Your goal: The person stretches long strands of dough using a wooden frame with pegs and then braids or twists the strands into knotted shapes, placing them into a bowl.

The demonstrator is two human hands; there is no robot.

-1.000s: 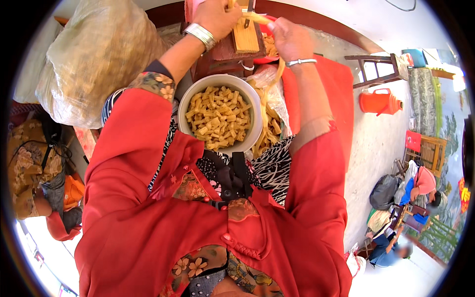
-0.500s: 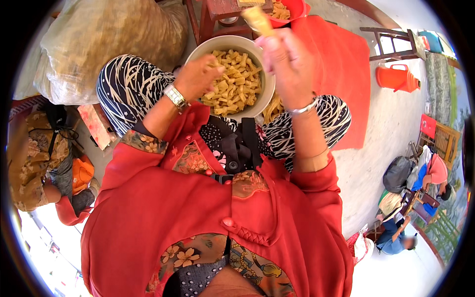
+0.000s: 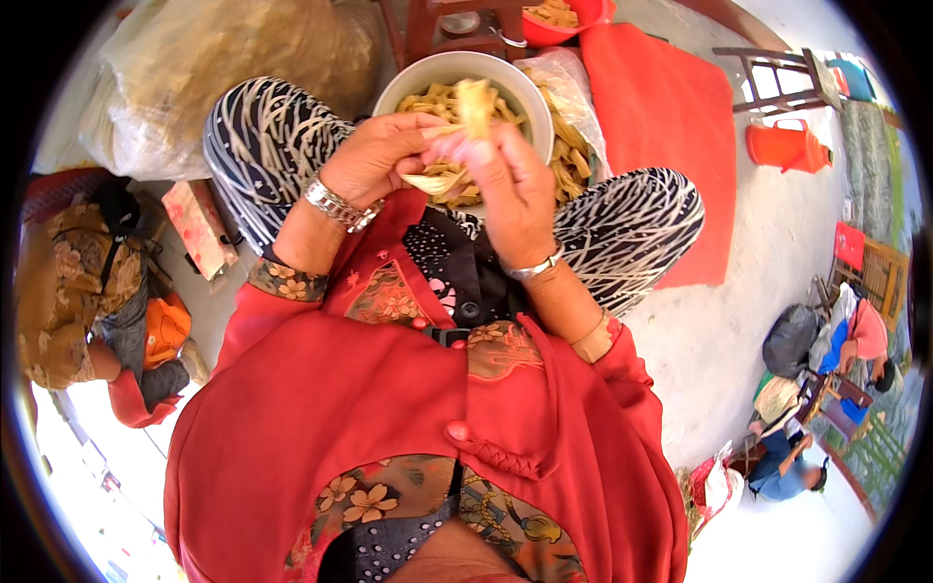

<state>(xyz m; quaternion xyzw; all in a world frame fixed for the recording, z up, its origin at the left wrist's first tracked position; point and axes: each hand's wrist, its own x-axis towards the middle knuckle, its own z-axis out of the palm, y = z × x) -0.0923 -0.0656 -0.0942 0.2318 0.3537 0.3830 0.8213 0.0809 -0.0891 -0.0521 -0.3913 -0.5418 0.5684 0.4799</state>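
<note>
Over a large pale bowl [image 3: 537,100], my two hands meet, both closed. A yellow strip-like bundle [image 3: 476,105], blurred at its top, stands up from the fingers of my right hand [image 3: 513,194]. My left hand [image 3: 379,160] pinches a pale yellow strip [image 3: 439,182] that hangs below the fingers, close against my right hand. Whether strip and bundle are one piece is hidden by my fingers. Many short yellow folded pieces [image 3: 428,101] lie in the bowl between my knees. To its right, a clear plastic bag [image 3: 575,83] holds longer yellow strips [image 3: 570,175].
A bulky translucent sack [image 3: 243,87] stands at the left. Beyond the bowl are a dark red wooden stool [image 3: 420,34] and a red basin [image 3: 595,14] of yellow pieces. A red mat [image 3: 671,136] lies at the right, near an orange-red jug [image 3: 785,146]. Other people sit at both sides.
My right hand has come down from beyond the bowl with the yellow bundle and joined my left hand. The left has moved slightly right and now pinches a strip. The view has shifted a little.
</note>
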